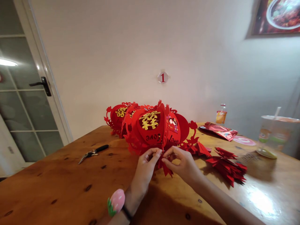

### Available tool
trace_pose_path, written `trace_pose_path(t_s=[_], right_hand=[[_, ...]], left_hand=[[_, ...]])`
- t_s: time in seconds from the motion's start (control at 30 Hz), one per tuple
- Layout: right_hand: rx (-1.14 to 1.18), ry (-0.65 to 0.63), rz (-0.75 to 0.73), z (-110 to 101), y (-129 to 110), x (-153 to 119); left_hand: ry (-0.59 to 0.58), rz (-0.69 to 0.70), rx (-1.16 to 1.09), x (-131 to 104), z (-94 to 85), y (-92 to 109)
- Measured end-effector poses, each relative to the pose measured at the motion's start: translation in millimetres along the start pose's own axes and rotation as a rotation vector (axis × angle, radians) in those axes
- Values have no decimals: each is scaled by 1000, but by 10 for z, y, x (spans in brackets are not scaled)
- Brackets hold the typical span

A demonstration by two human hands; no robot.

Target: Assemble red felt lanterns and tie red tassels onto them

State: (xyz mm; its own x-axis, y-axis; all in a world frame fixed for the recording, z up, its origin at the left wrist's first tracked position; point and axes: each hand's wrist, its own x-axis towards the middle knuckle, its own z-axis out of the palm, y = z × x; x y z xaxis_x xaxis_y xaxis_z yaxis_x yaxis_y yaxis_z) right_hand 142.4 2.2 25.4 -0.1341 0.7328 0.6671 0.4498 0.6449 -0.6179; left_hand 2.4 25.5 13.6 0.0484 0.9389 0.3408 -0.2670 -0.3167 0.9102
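Note:
A red paper lantern (161,125) lies on its side on the table, with gold glitter characters, a cartoon couple sticker, black "Love" lettering and cut-out edges. At its near end my left hand (147,162) is closed in a pinch. My right hand (182,162) pinches right beside it, thumb and forefinger nearly meeting the left fingertips. Whatever small piece, perhaps a thread, sits between them is too small to make out. Pointed red paper strips (167,169) hang just below the fingertips. Behind, on the left, rests a second red lantern (116,115).
Folded red paper pieces (228,167) lie to the right. Scissors with a black handle (93,153) lie on the left of the wooden table (58,178). At the back right are a red packet (219,130), a small bottle (221,115) and a clear plastic tub with a straw (278,132).

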Motion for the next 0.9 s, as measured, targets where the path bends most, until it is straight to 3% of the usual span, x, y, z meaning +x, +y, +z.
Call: trace_pose_path(t_s=[0.3,0.5,0.67,0.73,0.83,0.9], right_hand=[[-21,58,-10,-20,-19,-17],[48,-5,-37,-10,-24,-19],[186,-92,11,-305,-76,36],[235,36,80,-534,-42,85],[225,386,149,-904,108,157],[190,539,203,-1102,258,187]], left_hand=[[30,20,37,-7,-9,53],[29,28,59,4,-33,21],[43,31,60,-9,-43,-13],[60,27,54,-19,-33,-11],[77,29,53,-37,-14,5],[78,24,40,-48,-5,15]])
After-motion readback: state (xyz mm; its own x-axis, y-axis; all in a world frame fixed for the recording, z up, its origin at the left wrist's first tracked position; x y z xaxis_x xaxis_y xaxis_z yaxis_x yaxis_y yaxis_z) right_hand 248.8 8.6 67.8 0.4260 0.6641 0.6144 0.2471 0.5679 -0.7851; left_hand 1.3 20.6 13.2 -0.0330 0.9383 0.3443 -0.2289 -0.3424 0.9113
